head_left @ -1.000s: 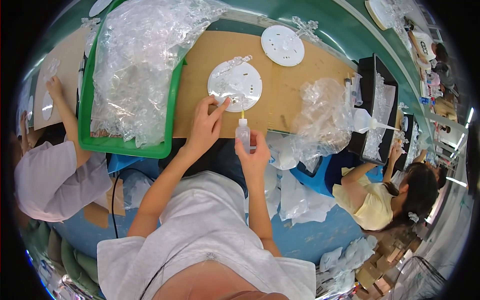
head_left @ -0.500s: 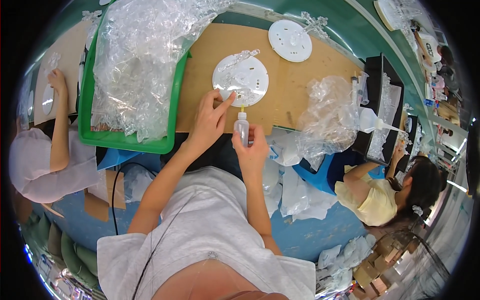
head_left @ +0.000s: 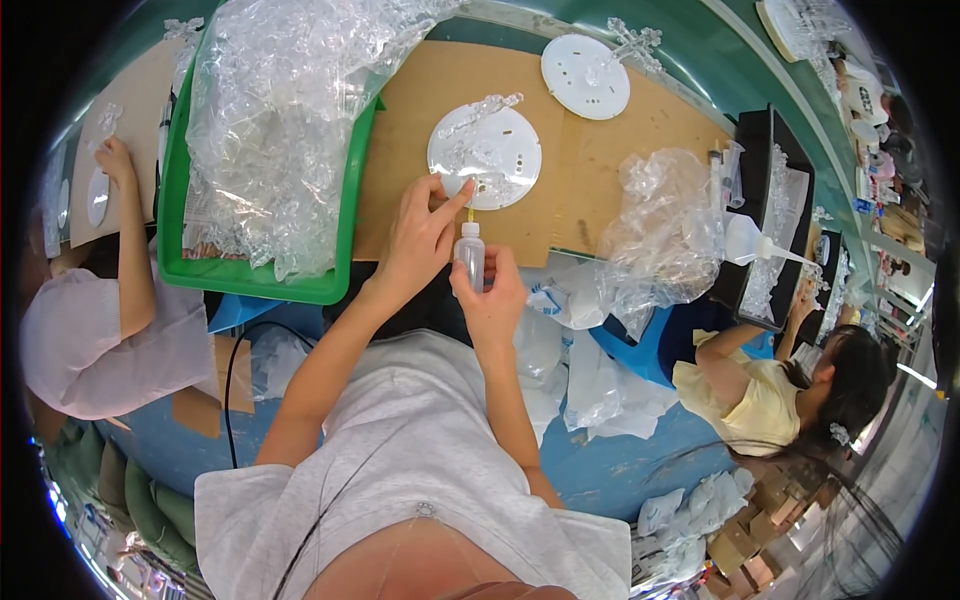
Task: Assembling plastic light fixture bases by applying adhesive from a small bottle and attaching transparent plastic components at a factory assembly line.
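A white round disc [head_left: 521, 170] with small holes lies on the brown cardboard, and clear plastic pieces [head_left: 478, 128] rest on it. At its near left edge, my left hand [head_left: 424, 228] has thumb and fingers bent around a clear plastic piece; the exact grip is partly hidden. My right hand [head_left: 494, 288] grasps a small clear squeeze bottle [head_left: 469, 256] with a white cap. Its thin yellowish nozzle points up to the disc's near edge, close to my left fingertips. Whether the nozzle tip touches anything cannot be made out.
To the left stands a green tray [head_left: 350, 225] heaped with bagged clear pieces. Another white disc [head_left: 575, 88] lies far right. A crumpled plastic bag [head_left: 660, 215], a white nozzle bottle [head_left: 742, 240] and a black bin [head_left: 757, 125] are at right. Co-workers sit on both sides.
My right hand and the bottle have shifted slightly left, toward my left hand. My left hand stays almost in place at the disc's edge.
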`<state>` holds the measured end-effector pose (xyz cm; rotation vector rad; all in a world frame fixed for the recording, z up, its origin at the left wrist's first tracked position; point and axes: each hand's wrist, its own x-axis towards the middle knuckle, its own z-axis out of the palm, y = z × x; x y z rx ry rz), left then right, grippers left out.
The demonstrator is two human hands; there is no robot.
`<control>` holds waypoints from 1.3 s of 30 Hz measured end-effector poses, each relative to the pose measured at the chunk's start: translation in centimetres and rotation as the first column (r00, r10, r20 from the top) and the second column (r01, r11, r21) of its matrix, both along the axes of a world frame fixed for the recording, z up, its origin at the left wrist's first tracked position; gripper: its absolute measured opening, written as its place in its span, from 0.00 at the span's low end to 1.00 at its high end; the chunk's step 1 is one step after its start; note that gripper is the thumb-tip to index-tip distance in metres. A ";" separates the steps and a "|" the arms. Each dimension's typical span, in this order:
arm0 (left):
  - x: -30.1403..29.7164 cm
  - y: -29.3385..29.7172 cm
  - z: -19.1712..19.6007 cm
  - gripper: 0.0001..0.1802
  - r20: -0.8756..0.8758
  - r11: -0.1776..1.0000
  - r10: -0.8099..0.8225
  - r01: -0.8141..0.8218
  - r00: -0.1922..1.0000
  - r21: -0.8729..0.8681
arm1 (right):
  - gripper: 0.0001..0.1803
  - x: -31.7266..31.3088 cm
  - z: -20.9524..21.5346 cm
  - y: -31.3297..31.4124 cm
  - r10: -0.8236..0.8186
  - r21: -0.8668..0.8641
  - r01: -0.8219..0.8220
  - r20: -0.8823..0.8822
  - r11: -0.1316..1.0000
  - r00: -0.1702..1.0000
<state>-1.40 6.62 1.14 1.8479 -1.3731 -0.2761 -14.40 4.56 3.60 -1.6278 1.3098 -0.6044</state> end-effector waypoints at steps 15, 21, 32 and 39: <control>0.4 2.1 1.9 0.20 -0.177 0.972 0.211 -0.226 0.961 -0.068 | 0.15 1.0 1.5 0.4 0.002 0.101 -0.006 0.037 0.995 0.999; 0.9 1.4 2.4 0.26 -0.141 0.978 0.196 -0.204 0.970 -0.048 | 0.15 3.1 0.8 -0.2 0.042 0.104 -0.044 0.022 0.994 0.999; 1.2 -1.0 4.3 0.37 0.047 0.987 0.058 -0.064 0.997 0.145 | 0.17 3.1 0.4 -0.8 0.114 0.036 -0.113 -0.038 0.993 0.993; 0.5 -1.1 3.9 0.37 -0.016 0.993 0.076 -0.075 0.997 0.096 | 0.16 3.4 0.3 -0.5 0.122 0.013 -0.121 -0.024 0.993 0.992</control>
